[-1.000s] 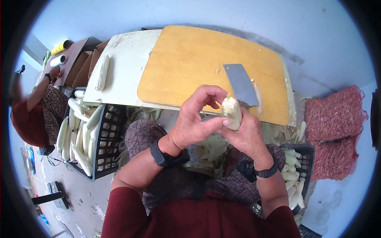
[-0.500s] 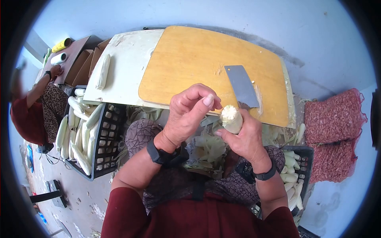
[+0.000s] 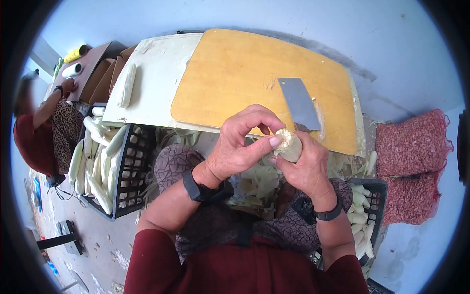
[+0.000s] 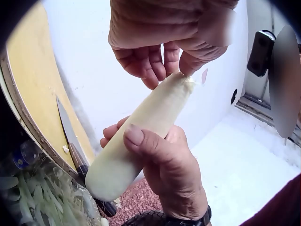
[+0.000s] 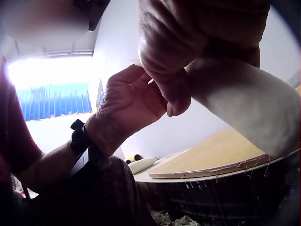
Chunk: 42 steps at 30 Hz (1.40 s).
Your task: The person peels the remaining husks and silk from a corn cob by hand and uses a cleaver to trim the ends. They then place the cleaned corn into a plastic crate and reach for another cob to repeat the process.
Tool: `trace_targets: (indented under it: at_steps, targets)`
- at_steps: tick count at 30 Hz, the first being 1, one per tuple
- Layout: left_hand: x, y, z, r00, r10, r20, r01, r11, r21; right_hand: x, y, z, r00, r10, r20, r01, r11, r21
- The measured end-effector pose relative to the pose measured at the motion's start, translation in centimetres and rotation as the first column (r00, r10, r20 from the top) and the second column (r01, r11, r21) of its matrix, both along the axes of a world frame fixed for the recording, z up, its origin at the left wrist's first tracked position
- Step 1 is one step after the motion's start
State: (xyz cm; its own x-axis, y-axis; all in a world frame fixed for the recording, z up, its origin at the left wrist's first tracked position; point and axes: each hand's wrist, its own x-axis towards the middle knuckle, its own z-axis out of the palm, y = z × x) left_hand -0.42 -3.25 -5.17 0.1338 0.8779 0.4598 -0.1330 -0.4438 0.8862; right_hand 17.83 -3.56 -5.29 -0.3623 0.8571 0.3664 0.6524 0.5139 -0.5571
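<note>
In the head view, the left hand and right hand meet over the lap at the ear, whose cut end faces up. The left forearm slants in from the lower left, its thumb and forefinger narrowed on the rim of that end. The right forearm rises from the lower right, fingers and thumb wrapped round the ear's side. Beyond lies the cleaver on the yellow board, its handle out of sight. Only this view shows both crates, the left crate and right crate, each holding ears, and the other person at far left.

The left wrist view shows the ear's whole length, tilted, with its rounded end low. The left hand hangs above, fingertips bent down to the upper tip; the right hand grips from below, thumb laid across the ear. The cleaver's dark handle shows here, as does part of a bottle near the husks.

In the right wrist view, the right hand looms close and dark round the ear; its exact finger placement is hard to tell. The left hand is palm-side to the camera, wrist bent, its fingertips partly hidden. A blue panel shows behind it.
</note>
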Motion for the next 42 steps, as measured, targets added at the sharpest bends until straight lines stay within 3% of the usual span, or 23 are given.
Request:
trace_targets:
  at_steps: [10, 14, 19, 23, 25, 35, 38, 40, 42]
  targets:
    - [-0.7, -0.1, -0.1, 0.993, 0.016, -0.117, -0.022, 0.998, -0.052, -0.2, -0.2, 0.4, 0.995, 0.034, 0.092, -0.033, 0.999, -0.019]
    - [-0.9, 0.1, 0.0, 0.997, -0.069, -0.031, 0.066, 0.994, -0.091, -0.1, -0.2, 0.6, 0.996, 0.033, 0.088, -0.029, 0.999, -0.044]
    - [-1.0, 0.1, 0.5, 0.983, -0.095, -0.157, 0.094, 0.995, -0.019, 0.1, 0.0, 0.5, 0.995, 0.018, 0.094, -0.012, 0.998, -0.064]
    - [-0.7, 0.1, 0.4, 0.991, -0.1, -0.09, 0.092, 0.992, -0.09, 0.0, 0.0, 0.2, 0.995, 0.014, 0.098, -0.012, 1.0, -0.019]
    - [-0.6, 0.3, 0.2, 0.989, -0.116, -0.089, 0.115, 0.993, -0.023, -0.1, -0.1, 0.3, 0.994, 0.016, 0.107, -0.013, 1.0, -0.024]
    - [-0.6, 0.6, -0.3, 0.984, -0.164, -0.076, 0.161, 0.986, -0.041, -0.5, -0.4, 0.7, 0.983, 0.042, 0.177, -0.021, 0.993, -0.119]
    - [-0.2, 0.3, -0.2, 0.99, -0.141, 0.027, 0.143, 0.984, -0.106, -0.7, -0.6, 1.1, 0.984, 0.062, 0.168, -0.029, 0.982, -0.189]
    - [-0.1, 0.4, -0.3, 0.969, -0.137, 0.203, 0.178, 0.964, -0.197, -0.7, -0.6, 1.0, 0.986, 0.067, 0.154, -0.036, 0.98, -0.194]
    - [-0.3, 0.4, 0.0, 0.962, -0.126, 0.243, 0.175, 0.966, -0.191, -0.7, -0.5, 1.0, 0.988, 0.069, 0.139, -0.041, 0.979, -0.199]
